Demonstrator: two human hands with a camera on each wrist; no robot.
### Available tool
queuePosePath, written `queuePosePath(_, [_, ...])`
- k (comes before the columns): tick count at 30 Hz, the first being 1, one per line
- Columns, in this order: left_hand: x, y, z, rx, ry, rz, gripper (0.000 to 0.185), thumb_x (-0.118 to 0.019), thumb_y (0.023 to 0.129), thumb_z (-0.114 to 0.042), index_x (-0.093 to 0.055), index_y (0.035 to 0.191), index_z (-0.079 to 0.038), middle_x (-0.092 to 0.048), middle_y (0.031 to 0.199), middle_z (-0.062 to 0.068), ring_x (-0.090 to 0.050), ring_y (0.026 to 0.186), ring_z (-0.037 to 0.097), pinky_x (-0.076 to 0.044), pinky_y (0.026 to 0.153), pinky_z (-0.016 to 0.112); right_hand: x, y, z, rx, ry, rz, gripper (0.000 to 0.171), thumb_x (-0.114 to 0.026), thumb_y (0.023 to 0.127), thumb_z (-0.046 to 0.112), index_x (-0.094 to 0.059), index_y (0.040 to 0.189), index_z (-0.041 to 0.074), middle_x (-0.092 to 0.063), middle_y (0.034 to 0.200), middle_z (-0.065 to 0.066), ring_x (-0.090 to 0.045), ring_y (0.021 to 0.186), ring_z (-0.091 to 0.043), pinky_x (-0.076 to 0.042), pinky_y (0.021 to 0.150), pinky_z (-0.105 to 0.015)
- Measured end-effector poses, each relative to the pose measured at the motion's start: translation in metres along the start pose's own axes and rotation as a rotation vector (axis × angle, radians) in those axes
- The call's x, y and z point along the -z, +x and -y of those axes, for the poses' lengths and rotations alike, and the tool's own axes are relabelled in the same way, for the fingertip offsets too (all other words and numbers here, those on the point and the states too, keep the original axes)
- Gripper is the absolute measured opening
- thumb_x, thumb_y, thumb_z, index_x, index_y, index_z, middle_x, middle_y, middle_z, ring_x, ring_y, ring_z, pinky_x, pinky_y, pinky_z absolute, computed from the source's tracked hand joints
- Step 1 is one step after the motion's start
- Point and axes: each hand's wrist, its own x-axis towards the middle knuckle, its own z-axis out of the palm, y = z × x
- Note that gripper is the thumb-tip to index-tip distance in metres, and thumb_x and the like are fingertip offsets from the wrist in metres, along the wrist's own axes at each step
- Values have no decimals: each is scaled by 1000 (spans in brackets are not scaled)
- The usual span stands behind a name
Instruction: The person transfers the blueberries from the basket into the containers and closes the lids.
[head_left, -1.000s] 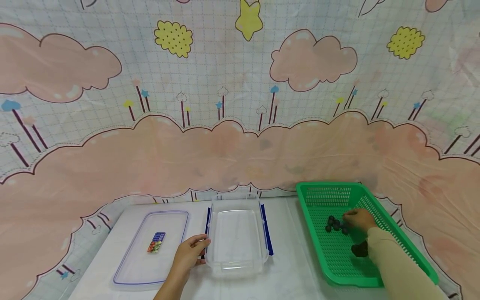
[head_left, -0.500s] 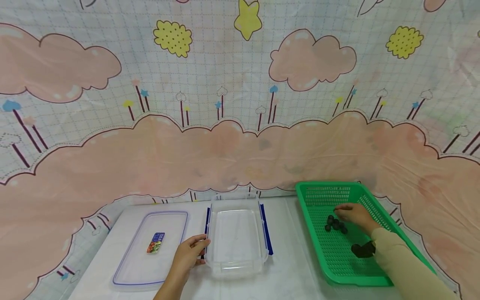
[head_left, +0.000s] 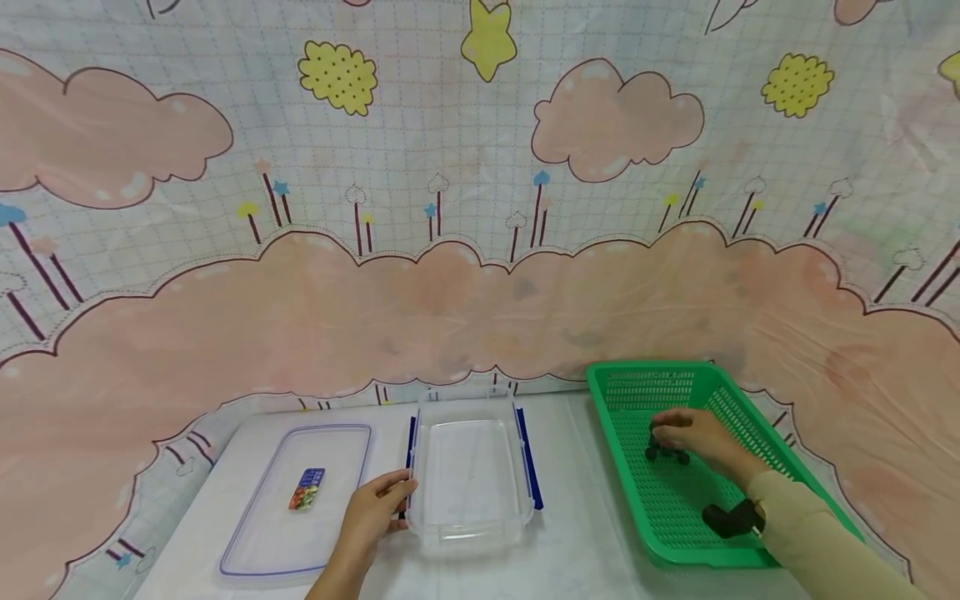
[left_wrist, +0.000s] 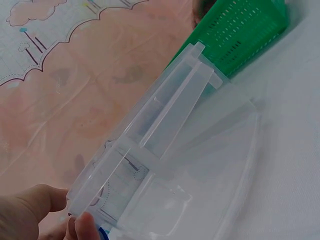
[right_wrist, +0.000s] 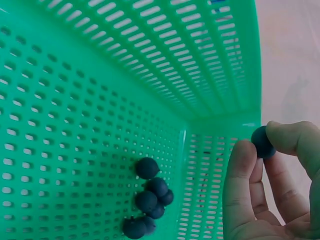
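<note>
My right hand [head_left: 701,437] pinches one berry [right_wrist: 262,142] over the basket [head_left: 671,508] — other berries [right_wrist: 146,201] lie inside. My left hand [head_left: 371,507], fingers curled, grips the box [head_left: 471,475] by its side.

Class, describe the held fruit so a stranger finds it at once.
In the head view, find the green basket on the right. Above its floor, the right hand pinches one dark, round fruit. Only this one is held; its lookalikes lie on the basket floor.
</note>
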Motion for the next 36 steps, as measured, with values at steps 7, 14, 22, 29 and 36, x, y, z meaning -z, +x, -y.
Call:
queuePosePath(7, [1,1,0,2,-15,9,44,-70,91,-19,-62,127,5,-59,88,2,-51,76,15,-55,54,26,-10,-6,0,22,58,18,46,-64,96,21,-55,128,-10,-64,120,-22,-63,109,-39,-53,93,-50])
queuePosePath(14, [1,3,3,18,-29,18,44,-69,91,-20,-61,128,4,-61,90,1,-51,77,15,-56,55,26,-21,-6,9,32,115,43,50,-66,95,24,-54,130,-10,-61,123,-23,-62,113,-38,-52,97,-48])
queuePosePath(22, [4,3,0,43,-35,42,45,-69,91,-20,-60,128,4,-63,94,4,-53,81,18,-57,59,29,-34,0,24,50,164,92,49,-66,95,22,-52,131,-9,-59,125,-23,-62,114,-34,-51,99,-47])
queuePosePath(29, [6,6,-3,50,-23,75,46,-69,90,-18,-59,129,3,-64,106,11,-58,88,22,-59,64,31,-42,7,41,51,166,123,50,-67,94,23,-53,132,-7,-59,126,-22,-63,112,-31,-52,97,-46])
queuePosePath(36, [8,6,-6,63,-10,85,46,-69,89,-16,-59,130,2,-63,108,13,-60,89,23,-60,67,34,-53,17,59,49,152,118,47,-70,92,20,-57,129,-5,-62,122,-17,-65,105,-25,-55,92,-38])
